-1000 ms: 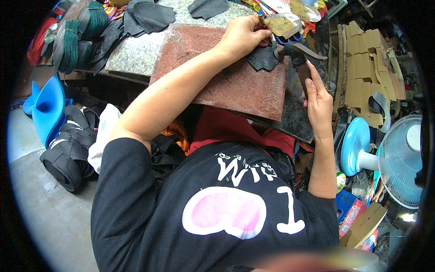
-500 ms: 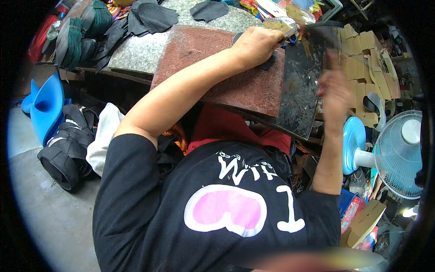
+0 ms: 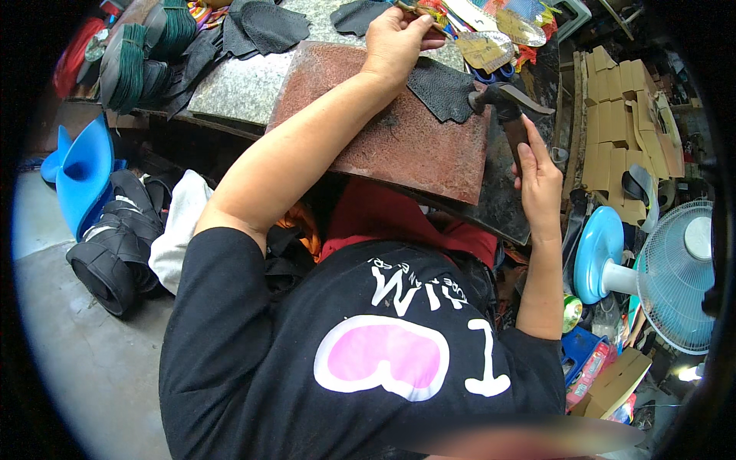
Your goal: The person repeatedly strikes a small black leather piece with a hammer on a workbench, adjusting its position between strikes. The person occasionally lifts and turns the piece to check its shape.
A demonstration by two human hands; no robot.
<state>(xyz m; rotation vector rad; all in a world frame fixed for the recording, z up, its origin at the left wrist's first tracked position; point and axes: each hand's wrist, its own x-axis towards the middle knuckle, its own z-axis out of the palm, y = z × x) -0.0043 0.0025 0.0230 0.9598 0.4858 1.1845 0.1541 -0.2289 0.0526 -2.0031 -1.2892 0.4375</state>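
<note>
My left hand (image 3: 397, 47) is closed on a slim brown rod-like tool (image 3: 418, 11) above the far edge of the reddish board (image 3: 429, 157). The tool's exact kind is unclear. My right hand (image 3: 539, 178) grips the dark handle of a claw hammer (image 3: 515, 134) at the board's right edge, its claw pointing right. The hammer's striking face is beside the right end of a black textured leather piece (image 3: 442, 90); I cannot tell whether they touch. That piece lies flat on the board, near my left wrist.
More black leather pieces (image 3: 264, 27) lie on the speckled stone slab (image 3: 234, 92). Bundles of green cord (image 3: 126, 69) stand at the far left. Shoe-shaped patterns (image 3: 485, 50) sit beyond the board. Cardboard boxes (image 3: 613, 115) and a fan (image 3: 676, 276) stand on the right.
My left hand has lifted off the leather piece and moved up and left with the slim tool, uncovering the leather. My right hand, blurred before, has moved slightly left and down with the hammer.
</note>
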